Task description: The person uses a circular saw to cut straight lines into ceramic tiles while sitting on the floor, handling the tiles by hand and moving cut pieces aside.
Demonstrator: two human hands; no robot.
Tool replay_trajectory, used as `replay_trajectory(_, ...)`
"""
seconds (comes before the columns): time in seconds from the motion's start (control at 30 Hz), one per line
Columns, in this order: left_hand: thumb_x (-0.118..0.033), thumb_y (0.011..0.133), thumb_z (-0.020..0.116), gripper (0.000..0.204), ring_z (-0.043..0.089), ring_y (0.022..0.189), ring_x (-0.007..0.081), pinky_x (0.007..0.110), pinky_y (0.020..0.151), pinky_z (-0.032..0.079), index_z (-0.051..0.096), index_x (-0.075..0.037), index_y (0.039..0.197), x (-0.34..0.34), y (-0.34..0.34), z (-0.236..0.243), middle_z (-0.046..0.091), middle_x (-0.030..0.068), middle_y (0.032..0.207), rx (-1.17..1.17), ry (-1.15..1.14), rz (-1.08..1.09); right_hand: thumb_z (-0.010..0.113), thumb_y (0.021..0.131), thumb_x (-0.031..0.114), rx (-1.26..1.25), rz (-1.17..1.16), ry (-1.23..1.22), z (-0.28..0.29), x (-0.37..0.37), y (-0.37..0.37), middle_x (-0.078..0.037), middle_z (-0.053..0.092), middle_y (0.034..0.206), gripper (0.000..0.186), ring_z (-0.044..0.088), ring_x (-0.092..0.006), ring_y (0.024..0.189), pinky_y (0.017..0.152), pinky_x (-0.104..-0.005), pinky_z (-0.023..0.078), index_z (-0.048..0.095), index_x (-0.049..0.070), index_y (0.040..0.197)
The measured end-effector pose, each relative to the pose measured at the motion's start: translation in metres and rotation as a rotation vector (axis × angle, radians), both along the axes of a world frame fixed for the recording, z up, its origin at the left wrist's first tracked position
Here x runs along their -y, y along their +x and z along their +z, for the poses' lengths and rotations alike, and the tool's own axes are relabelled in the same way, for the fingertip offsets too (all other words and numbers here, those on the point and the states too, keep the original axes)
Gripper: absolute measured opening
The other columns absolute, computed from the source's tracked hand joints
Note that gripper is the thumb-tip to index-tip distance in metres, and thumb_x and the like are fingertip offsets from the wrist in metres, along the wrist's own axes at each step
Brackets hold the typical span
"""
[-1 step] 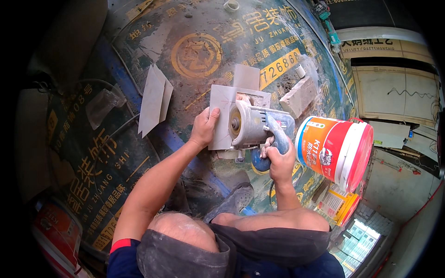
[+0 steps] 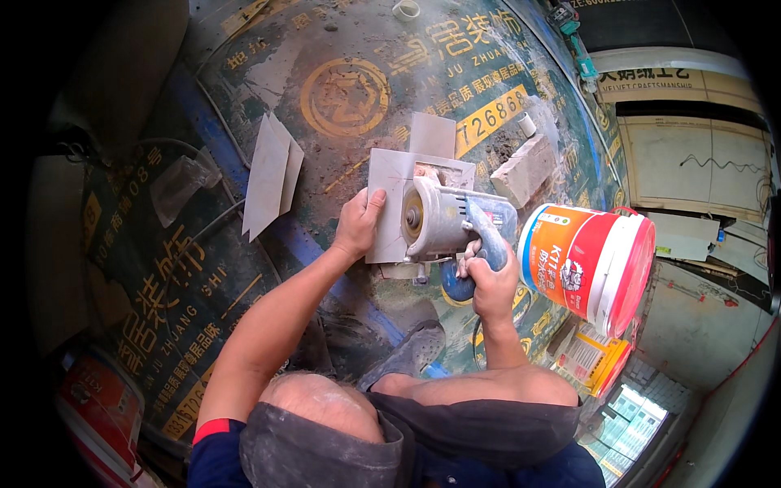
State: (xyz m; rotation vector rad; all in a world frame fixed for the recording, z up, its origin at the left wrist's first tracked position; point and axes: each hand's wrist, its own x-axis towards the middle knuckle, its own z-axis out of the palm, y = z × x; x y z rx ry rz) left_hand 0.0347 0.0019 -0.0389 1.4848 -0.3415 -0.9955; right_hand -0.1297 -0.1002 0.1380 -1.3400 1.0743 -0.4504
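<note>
The person crouches over a tile (image 2: 389, 189) lying flat on a printed floor sheet (image 2: 342, 98), at about 12 o'clock from the knees. The left hand (image 2: 358, 224) presses down on the tile's left edge, fingers spread flat, gripping nothing. The right hand (image 2: 488, 281) is wrapped tight round the blue handle of a cutter (image 2: 443, 218), which sits on the tile's right half with its blade disc facing left.

As for progress: a notch already shows in the tile's top edge at 1 o'clock from the cutter, and pencil lines run across the face, so some cutting looks done and more seems marked out (whether the blade is biting now cannot be told).

Two spare tiles (image 2: 272, 175) lie at 9 o'clock, a brick (image 2: 525, 169) at 2 o'clock, and a bucket (image 2: 590, 264) lies on its side at 3 o'clock.
</note>
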Motion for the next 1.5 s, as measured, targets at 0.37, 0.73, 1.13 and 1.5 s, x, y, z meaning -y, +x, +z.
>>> replay_trajectory(0.37,-0.048,0.103,0.046,0.053,0.067,0.089,0.0294,0.038,0.082,0.050,0.065,0.001,0.111,0.002,-0.001,-0.003,0.070,0.0203,0.096,0.025,0.008,0.023,0.056,0.082,-0.002,-0.023,0.002,0.034,0.002,-0.002,-0.003,-0.006,0.059,0.086,0.019,0.057,-0.0116,0.066,0.063,-0.0274,0.051,0.055,-0.003,0.101)
replay_trajectory(0.73,-0.050,0.103,0.047,0.056,0.066,0.088,0.0253,0.037,0.082,0.050,0.064,0.003,0.112,0.001,-0.002,-0.005,0.070,0.0186,0.096,0.002,-0.010,0.030,0.057,0.083,-0.003,-0.030,-0.005,0.055,0.002,-0.002,-0.007,-0.006,0.059,0.086,0.021,0.058,-0.0120,0.066,0.061,-0.0277,0.051,0.055,-0.004,0.104)
replay_trajectory(1.13,-0.049,0.104,0.047,0.055,0.066,0.089,0.0253,0.037,0.083,0.050,0.064,0.003,0.113,0.001,0.000,0.000,0.070,0.0189,0.097,0.003,-0.010,0.023,0.056,0.082,-0.002,-0.022,0.009,0.040,0.004,-0.001,-0.007,-0.007,0.059,0.083,0.020,0.058,-0.0120,0.065,0.061,-0.0278,0.051,0.057,-0.004,0.102)
replay_trajectory(1.5,-0.045,0.103,0.049,0.051,0.067,0.090,0.0281,0.038,0.084,0.050,0.064,0.003,0.113,0.000,0.001,0.005,0.070,0.0205,0.098,0.031,0.008,0.017,0.055,0.081,-0.001,0.025,-0.023,0.042,-0.002,0.004,-0.002,-0.007,0.059,0.084,0.020,0.056,-0.0126,0.065,0.061,-0.0286,0.050,0.056,-0.004,0.102)
